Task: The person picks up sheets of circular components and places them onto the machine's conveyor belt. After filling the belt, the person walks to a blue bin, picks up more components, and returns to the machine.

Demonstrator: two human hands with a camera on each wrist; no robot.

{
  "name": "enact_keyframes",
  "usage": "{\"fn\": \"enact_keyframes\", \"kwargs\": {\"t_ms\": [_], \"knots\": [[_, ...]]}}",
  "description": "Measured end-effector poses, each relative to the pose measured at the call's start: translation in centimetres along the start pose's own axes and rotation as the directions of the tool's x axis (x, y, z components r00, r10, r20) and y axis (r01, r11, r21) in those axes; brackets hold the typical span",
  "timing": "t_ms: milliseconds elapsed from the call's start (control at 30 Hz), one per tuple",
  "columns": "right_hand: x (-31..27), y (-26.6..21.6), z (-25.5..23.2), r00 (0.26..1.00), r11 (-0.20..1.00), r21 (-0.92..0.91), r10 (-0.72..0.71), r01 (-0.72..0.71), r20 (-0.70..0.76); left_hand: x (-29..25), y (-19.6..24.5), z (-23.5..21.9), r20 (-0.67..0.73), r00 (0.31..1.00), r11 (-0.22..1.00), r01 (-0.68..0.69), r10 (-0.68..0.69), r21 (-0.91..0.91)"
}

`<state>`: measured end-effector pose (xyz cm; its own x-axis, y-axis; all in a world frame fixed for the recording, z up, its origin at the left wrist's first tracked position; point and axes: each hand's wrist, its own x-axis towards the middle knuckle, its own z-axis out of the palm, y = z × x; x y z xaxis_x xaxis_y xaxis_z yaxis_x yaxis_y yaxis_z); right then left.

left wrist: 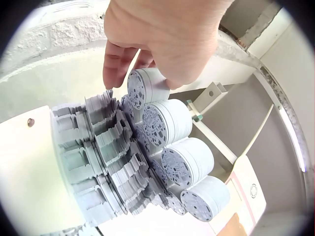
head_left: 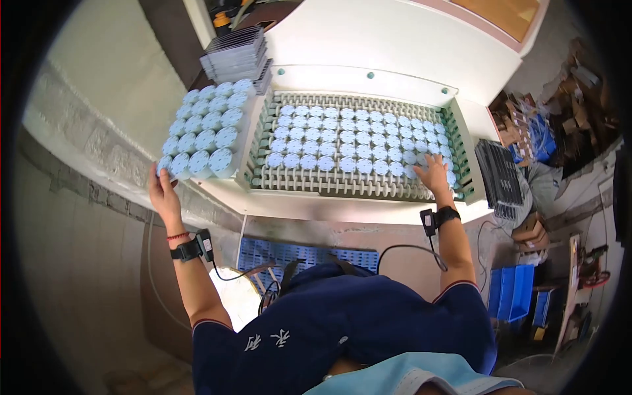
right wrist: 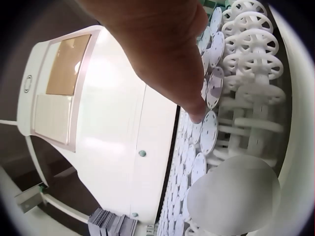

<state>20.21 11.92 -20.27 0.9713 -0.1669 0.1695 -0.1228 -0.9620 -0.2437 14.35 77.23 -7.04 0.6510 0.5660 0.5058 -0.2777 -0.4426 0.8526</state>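
Stacks of pale blue round circuit boards (head_left: 201, 125) stand in rows on the left end of a white machine. My left hand (head_left: 163, 192) is at their near left corner. Thumb and fingers grip the sides of the corner stack (left wrist: 150, 88) in the left wrist view. Across the wheeled conveyor (head_left: 342, 182), many single round boards (head_left: 355, 138) lie flat in rows. My right hand (head_left: 433, 176) spreads its fingers over the boards at the near right end. In the right wrist view, a fingertip (right wrist: 198, 117) comes down right at the boards' edges; the other fingers are partly hidden.
Grey slotted racks (head_left: 236, 56) are piled behind the left stacks. More black racks (head_left: 498, 174) stand beyond the conveyor's right end. A white machine hood (head_left: 395, 39) rises at the back. Blue bins (head_left: 512, 293) sit at the lower right, and blue slotted crates (head_left: 263, 253) lie below the machine.
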Motion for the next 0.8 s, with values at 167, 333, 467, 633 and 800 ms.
{"fn": "enact_keyframes", "kwargs": {"t_ms": [167,333,467,633,800], "knots": [[-2.2,-15.0,-5.5,0.908,0.828,0.377,-0.401,0.415,-0.12,-0.2,2.1,-0.8,0.033,0.999,0.978,-0.03,0.024,0.208],[-3.4,-29.0,-7.7,0.841,0.482,0.815,-0.541,0.321,-0.012,-0.3,3.3,-1.4,0.053,0.964,0.892,-0.26,0.259,0.369],[-2.7,-37.5,-9.3,0.834,0.346,0.938,-0.509,-0.031,0.215,-1.2,4.3,-1.8,0.128,0.923,0.796,-0.379,0.364,0.472],[-2.8,-41.1,-8.8,0.845,0.249,0.933,-0.41,-0.258,0.343,-2.5,4.8,-2.1,0.21,0.87,0.724,-0.488,0.446,0.488],[-2.6,-39.7,-8.2,0.832,0.049,0.922,-0.413,-0.384,0.369,-4.0,5.7,-2.7,0.211,0.868,0.765,-0.496,0.45,0.411]]}}
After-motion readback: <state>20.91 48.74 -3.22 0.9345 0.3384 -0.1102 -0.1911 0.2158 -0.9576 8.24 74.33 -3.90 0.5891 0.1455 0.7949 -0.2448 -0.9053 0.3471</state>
